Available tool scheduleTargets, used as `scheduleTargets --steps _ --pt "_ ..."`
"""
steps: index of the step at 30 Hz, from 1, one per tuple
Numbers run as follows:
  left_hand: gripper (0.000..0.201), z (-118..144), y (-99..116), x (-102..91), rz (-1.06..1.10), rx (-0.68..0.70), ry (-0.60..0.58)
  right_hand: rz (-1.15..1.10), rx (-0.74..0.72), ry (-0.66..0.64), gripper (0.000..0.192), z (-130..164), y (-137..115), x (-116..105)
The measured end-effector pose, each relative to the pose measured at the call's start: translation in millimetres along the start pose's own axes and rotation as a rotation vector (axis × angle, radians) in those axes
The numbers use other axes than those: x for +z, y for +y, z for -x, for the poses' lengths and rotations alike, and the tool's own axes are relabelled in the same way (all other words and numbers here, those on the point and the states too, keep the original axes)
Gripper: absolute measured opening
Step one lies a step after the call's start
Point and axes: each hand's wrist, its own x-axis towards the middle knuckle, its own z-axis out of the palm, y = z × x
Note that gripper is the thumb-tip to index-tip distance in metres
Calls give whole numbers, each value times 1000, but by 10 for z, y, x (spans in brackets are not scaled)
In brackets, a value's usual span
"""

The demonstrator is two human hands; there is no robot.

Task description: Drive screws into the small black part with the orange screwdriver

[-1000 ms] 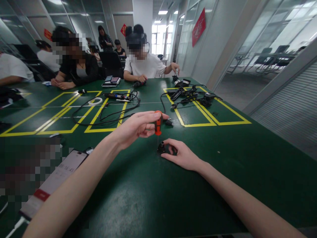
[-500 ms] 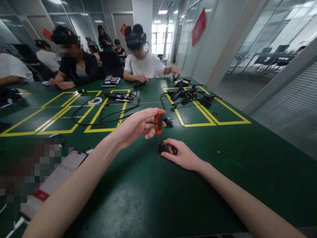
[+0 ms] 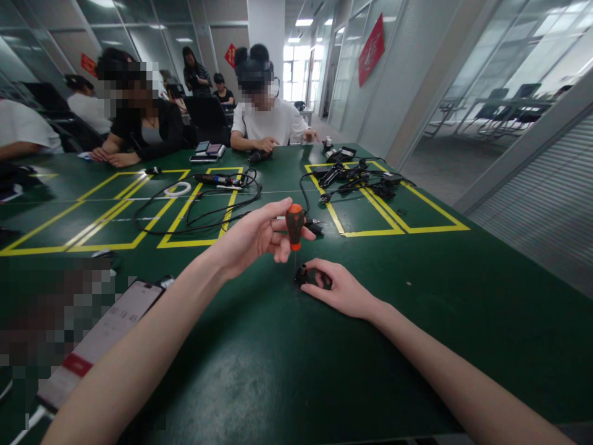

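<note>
In the head view, my left hand [image 3: 264, 233] has its fingers around the handle of an orange and dark grey screwdriver [image 3: 295, 228]. The screwdriver stands upright, its thin shaft pointing down at a small black part [image 3: 301, 275] on the green table. My right hand [image 3: 337, 285] pinches this part from the right between thumb and forefinger. What kind of part it is, and whether the tip sits in a screw, is too small to tell.
Black cables and a dark pen-like tool [image 3: 215, 180] lie beyond my left hand. A heap of black cables [image 3: 345, 176] is at the far right. A phone [image 3: 104, 337] lies near my left forearm. People sit across the green table [image 3: 417, 334].
The screwdriver's handle has turned in my left hand, with the thumb now off to its left. My right hand stays put. The person opposite has drawn one hand back from the small items.
</note>
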Motion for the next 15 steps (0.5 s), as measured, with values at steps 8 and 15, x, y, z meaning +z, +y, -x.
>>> scheduleTargets --steps 8,15 --pt "55 19 -19 20 -32 25 16 -3 -6 2 22 -3 -13 -6" --pt "51 10 3 -3 -19 4 -59 7 -8 4 22 -7 6 0"
